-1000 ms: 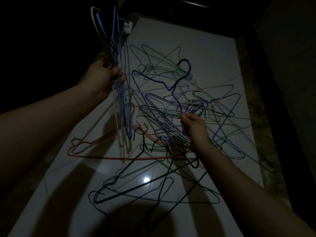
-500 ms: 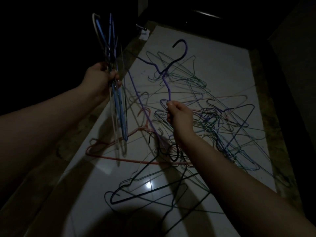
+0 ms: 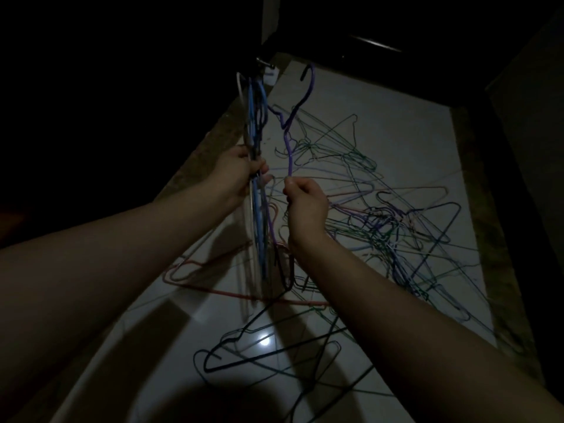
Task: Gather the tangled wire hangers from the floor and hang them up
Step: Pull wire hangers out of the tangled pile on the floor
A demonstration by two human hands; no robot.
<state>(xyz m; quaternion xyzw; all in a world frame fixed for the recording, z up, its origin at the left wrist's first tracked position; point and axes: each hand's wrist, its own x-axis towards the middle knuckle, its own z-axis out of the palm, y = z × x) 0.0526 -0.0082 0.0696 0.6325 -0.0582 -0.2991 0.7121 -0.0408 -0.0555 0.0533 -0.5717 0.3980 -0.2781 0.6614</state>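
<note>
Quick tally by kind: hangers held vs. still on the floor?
Bundle of blue and white wire hangers, gripped in left hand: 1
Single purple wire hanger, pinched by right hand: 1
Tangled pile of wire hangers on white tile floor: 1, individual count unreadable
Total: 3

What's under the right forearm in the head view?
The red hanger and dark hangers on the white floor run beneath the right forearm. How they cross under it is covered.
</note>
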